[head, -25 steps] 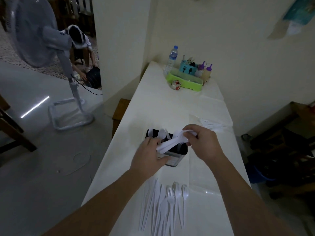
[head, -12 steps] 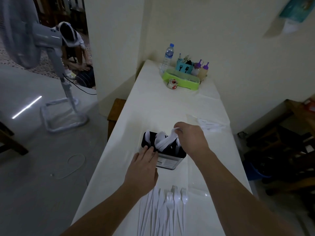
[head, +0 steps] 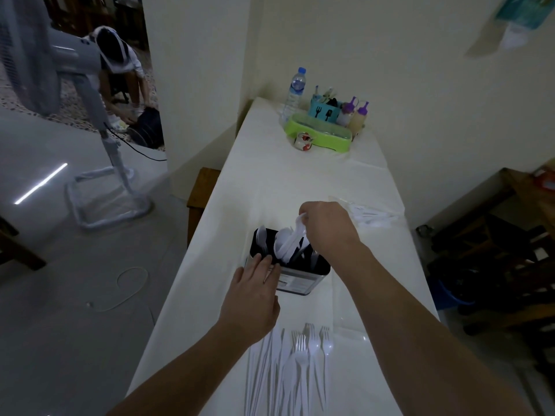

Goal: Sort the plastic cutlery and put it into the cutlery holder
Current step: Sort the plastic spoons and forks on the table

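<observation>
A black cutlery holder [head: 303, 282] with a metal front stands mid-table. My right hand [head: 326, 228] is above its right half, shut on a bundle of white plastic spoons [head: 289, 241] whose ends point down into the holder. More white spoons stand in its left compartment. My left hand [head: 255, 292] lies flat against the holder's near left side, fingers apart, holding nothing. Near the table's front edge lie white plastic forks [head: 312, 352] and, left of them, white knives [head: 265, 367] in a row.
The long white table [head: 270, 187] runs away from me. At its far end stand a green tray [head: 318, 135], a water bottle [head: 295, 91], a blue holder and sauce bottles. A clear bag of cutlery [head: 369, 216] lies right. A standing fan [head: 60, 85] and a person are left.
My right hand has tipped the spoon bundle from lying across the holder to pointing down into it. My left hand let go of the bundle and dropped to the holder's near side.
</observation>
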Motion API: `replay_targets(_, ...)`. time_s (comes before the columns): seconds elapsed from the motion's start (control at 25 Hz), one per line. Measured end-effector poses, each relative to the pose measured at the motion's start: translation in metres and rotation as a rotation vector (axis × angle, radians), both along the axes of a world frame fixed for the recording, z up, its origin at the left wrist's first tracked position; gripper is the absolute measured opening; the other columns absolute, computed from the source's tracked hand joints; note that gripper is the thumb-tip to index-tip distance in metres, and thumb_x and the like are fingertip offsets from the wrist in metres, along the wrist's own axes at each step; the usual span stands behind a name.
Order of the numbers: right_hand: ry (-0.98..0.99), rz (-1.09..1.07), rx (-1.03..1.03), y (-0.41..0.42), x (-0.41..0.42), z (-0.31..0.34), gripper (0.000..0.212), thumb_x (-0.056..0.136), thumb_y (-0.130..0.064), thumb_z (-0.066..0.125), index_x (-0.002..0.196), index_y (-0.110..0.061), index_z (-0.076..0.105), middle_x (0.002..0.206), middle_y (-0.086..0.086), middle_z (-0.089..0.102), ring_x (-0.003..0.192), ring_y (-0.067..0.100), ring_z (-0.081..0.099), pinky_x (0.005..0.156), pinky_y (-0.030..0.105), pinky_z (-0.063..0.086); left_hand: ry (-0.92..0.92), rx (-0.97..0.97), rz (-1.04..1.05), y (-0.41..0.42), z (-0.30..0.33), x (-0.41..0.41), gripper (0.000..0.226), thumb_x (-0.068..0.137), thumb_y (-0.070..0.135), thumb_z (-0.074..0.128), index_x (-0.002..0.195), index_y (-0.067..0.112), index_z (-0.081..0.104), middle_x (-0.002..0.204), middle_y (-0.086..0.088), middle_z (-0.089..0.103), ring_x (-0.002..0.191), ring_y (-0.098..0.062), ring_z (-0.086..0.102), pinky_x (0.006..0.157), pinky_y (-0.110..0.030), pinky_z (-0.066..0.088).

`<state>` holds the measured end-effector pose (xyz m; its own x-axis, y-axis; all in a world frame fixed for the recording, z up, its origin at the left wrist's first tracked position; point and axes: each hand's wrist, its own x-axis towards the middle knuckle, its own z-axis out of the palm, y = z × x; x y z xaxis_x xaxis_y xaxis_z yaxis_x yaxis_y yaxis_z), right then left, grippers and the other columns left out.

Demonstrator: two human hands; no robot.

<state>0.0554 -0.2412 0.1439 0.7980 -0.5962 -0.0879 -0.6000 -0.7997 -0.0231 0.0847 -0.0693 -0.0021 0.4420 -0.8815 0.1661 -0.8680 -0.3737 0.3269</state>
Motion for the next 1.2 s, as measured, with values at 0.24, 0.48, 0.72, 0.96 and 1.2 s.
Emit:
replay_targets(0.24,0.064,0.049,0.042,0.001,0.013,0.004,0.029,0.080,0.002,0.053,0.102,-0.011,0.068,0.094,0.011,0.069,0.086,0.027,0.064,0.062,0.026,0.042,0.032,-0.088,0.019,-0.012,0.017,0.013,0.050,0.081,0.024,0.052,0.130,0.014,0.059,0.123,-0.002,0.063,0.110,-0.021,0.055,0.091,-0.036,0.051)
replay_targets(0.48,-0.060,0.087,0.028,-0.009,0.003,-0.004,0.027,0.081,0.002,0.054,0.098,-0.011,0.070,0.087,0.011,0.069,0.082,0.026,0.064,0.063,0.029,0.046,0.085,-0.070,0.038,-0.023,0.021,0.022,0.059,0.079,0.016,0.063,0.137,0.013,0.054,0.134,-0.001,0.060,0.112,-0.023,0.055,0.090,-0.036,0.050)
replay_targets(0.72,-0.137,0.076,0.061,-0.012,-0.005,-0.029,0.024,0.083,-0.003,0.053,0.098,-0.017,0.066,0.084,0.007,0.067,0.077,0.026,0.062,0.068,0.035,0.055,0.061,-0.052,-0.004,-0.044,0.031,0.039,0.068,0.082,0.013,0.065,0.146,0.020,0.041,0.152,0.003,0.043,0.131,-0.025,0.043,0.097,-0.040,0.045)
replay_targets(0.96,-0.234,-0.039,0.184,-0.005,-0.009,-0.070,0.009,0.091,-0.017,0.053,0.095,-0.011,0.059,0.084,0.010,0.062,0.077,0.028,0.060,0.064,0.036,0.048,0.069,-0.073,-0.101,-0.045,0.009,0.048,0.065,0.086,0.015,0.058,0.148,0.019,0.040,0.154,-0.001,0.040,0.139,-0.023,0.039,0.114,-0.039,0.036)
replay_targets(1.2,-0.267,-0.104,0.245,-0.002,-0.006,-0.077,0.019,0.089,-0.022,0.057,0.105,-0.010,0.057,0.093,0.006,0.059,0.085,0.025,0.057,0.067,0.032,0.043,-0.056,-0.171,-0.101,-0.029,0.008,0.047,0.060,0.075,0.010,0.073,0.132,0.002,0.058,0.135,-0.015,0.060,0.129,-0.029,0.054,0.113,-0.039,0.028)
